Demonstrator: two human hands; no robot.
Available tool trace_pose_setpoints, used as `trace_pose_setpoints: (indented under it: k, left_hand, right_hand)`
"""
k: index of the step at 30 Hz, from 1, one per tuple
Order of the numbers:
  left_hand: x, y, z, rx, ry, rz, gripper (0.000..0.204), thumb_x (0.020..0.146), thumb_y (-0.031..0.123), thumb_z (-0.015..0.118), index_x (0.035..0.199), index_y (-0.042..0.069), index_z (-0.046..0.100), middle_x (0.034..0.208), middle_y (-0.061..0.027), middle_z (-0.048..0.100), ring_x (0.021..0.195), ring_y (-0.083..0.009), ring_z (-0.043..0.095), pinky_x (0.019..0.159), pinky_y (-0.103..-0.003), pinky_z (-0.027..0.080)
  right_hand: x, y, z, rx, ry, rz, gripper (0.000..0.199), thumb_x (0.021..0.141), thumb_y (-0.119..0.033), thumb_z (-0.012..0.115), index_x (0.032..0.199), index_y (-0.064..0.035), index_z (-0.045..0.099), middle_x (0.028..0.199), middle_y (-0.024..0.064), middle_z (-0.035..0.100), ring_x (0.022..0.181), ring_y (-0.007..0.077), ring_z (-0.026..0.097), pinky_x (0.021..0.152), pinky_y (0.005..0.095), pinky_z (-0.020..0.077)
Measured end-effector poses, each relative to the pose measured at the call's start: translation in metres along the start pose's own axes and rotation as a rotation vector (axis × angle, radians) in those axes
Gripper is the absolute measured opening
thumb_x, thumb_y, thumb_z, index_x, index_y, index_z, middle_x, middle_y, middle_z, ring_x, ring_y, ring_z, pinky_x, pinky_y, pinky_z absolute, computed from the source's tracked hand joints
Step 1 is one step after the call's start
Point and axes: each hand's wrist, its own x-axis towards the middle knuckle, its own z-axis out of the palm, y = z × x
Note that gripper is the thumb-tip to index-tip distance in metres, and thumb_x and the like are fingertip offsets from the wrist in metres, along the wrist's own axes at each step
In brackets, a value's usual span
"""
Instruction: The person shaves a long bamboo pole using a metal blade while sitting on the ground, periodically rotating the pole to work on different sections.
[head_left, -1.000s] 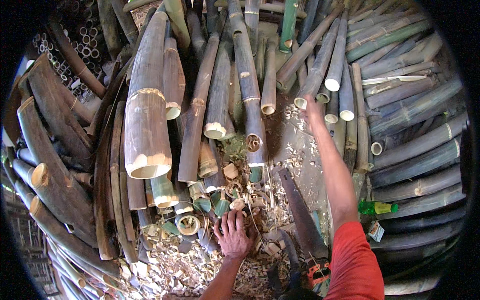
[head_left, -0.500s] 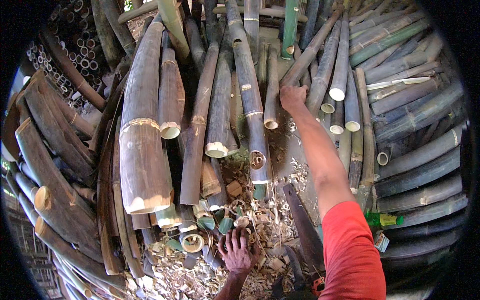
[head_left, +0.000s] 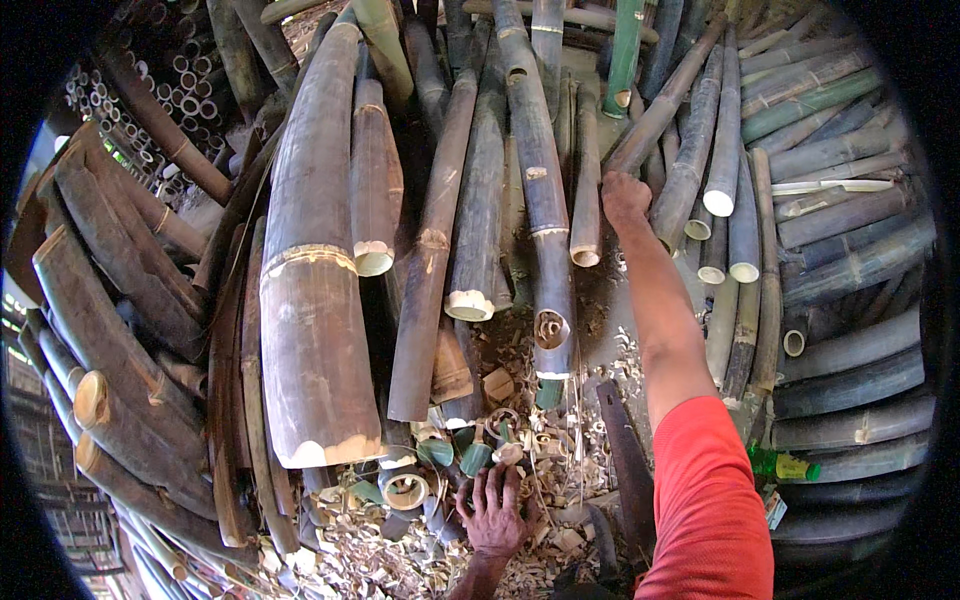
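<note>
Here the right hand (head_left: 624, 196) is stretched far out, its fingers curled closed on the top of a thin bamboo pole (head_left: 588, 170) in the pile. That pole lies with its long axis running away from the person, its pale cut end pointing back toward them, just right of a thicker dark pole (head_left: 537, 200). The thick one runs the same way, and its hollow cut end also faces the person. The forearm comes in from the lower right, out of a red sleeve (head_left: 708, 500).

The left hand (head_left: 494, 510) is low and near the body, fingers spread wide and pressed flat on the chip-strewn ground (head_left: 560, 470); it holds nothing. Just ahead of its fingertips lie short green offcuts (head_left: 475, 458), and a pale bamboo ring (head_left: 405, 490) sits to its left. A long dark blade (head_left: 628, 465) lies on the chips to its right, pointing away from the person.

A very large brown culm (head_left: 310, 300) fills the left middle, its broad cut end toward the person. Grey-green poles (head_left: 850, 240) are stacked along the right side, lying crosswise.
</note>
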Motion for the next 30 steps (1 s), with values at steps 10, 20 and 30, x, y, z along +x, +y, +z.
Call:
trace_pose_setpoints:
  k: [10,20,30]
  left_hand:
    - [0.002,0.000,-0.006,-0.052,0.022,-0.010,0.066,0.089,0.049,0.069,0.145,0.016,0.061,0.151,-0.0066,0.055,0.144,-0.0294,0.047,0.121,-0.059,0.029]
    - [-0.005,-0.010,0.008,0.027,-0.028,-0.008,0.063,0.092,0.020,0.054,0.155,0.017,0.051,0.158,-0.0053,0.049,0.150,-0.0284,0.042,0.124,-0.058,0.023]
    - [-0.006,-0.010,0.011,0.050,-0.003,-0.012,0.062,0.094,0.023,0.059,0.155,0.020,0.051,0.156,-0.0033,0.049,0.149,-0.0265,0.042,0.124,-0.057,0.024]
  right_hand:
    - [-0.019,0.013,-0.061,-0.331,0.012,-0.100,0.020,0.098,-0.022,0.067,0.108,-0.0185,0.084,0.108,0.0043,0.082,0.096,0.0279,0.079,0.072,0.0548,0.0563]
    - [-0.167,-0.005,-0.109,-0.231,0.211,-0.585,0.018,0.089,-0.015,0.072,0.074,-0.0205,0.082,0.073,0.0026,0.078,0.068,0.0180,0.075,0.053,0.0429,0.0500]
    - [-0.254,-0.003,-0.146,0.162,-0.114,-0.446,0.026,0.093,-0.029,0.071,0.080,-0.0085,0.080,0.073,0.0151,0.075,0.071,0.0342,0.075,0.067,0.0564,0.0566]
